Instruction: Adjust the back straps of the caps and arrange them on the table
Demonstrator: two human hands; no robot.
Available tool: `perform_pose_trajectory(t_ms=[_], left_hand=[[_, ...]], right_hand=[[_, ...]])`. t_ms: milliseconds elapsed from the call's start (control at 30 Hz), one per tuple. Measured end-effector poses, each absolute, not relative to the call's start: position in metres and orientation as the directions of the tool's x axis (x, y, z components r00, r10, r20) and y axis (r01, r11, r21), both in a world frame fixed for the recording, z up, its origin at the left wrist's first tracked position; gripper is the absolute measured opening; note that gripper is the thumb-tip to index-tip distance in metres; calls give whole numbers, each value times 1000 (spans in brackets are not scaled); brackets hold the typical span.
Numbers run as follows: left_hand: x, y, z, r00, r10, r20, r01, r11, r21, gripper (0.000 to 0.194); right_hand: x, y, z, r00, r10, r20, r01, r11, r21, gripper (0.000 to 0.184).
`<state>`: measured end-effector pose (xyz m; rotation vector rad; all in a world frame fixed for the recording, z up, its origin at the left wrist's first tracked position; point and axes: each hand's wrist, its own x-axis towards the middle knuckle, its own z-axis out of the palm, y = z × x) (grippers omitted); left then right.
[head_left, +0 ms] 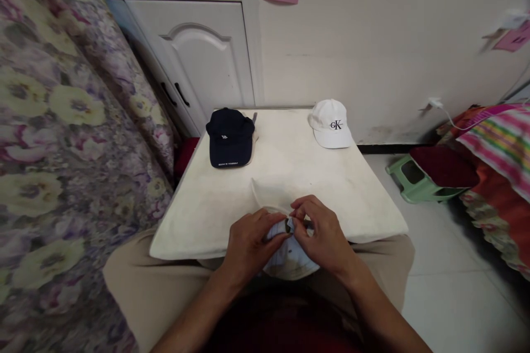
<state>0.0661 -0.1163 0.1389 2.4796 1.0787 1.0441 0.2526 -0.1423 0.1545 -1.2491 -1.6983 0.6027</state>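
Observation:
A light-coloured cap (292, 259) rests at the table's near edge, over my lap, its pale brim pointing away to the left. My left hand (253, 240) pinches the cap's back strap beside a small dark metal buckle (288, 225). From the other side, my right hand (318, 230) grips the strap's end at the buckle with thumb and fingertips. Part of the cap lies hidden under both hands. Farther back on the left sits a navy cap (230, 135) with small white lettering. A white cap (331, 123) with a dark "CK" logo stands at the back right.
The caps are on a cream-covered table (285, 160) against the wall. A floral curtain (53, 138) hangs close on the left, before a white cabinet (199, 49). To the right are a green stool (414, 176) with a dark red top and a bed with a striped cover (505, 143).

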Motion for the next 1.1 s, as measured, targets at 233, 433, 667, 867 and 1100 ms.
perform_pose_trajectory(t_ms=[233, 433, 667, 867, 1100], left_hand=[[66, -116, 139, 490, 709, 507, 578, -700, 420, 24], [67, -115, 138, 517, 718, 465, 623, -689, 372, 23], [67, -114, 140, 526, 704, 478, 572, -708, 413, 23], [66, -113, 147, 507, 714, 483, 490, -700, 520, 23], [67, -112, 142, 547, 698, 462, 524, -716, 461, 26]], right_hand=[[253, -144, 153, -129, 910, 394, 509, 402, -761, 15], [254, -144, 150, -175, 919, 353, 536, 390, -749, 16], [265, -140, 155, -231, 941, 247, 385, 322, -865, 11], [273, -140, 149, -218, 963, 161, 258, 216, -942, 7], [270, -138, 151, -194, 970, 143, 310, 199, -930, 8]])
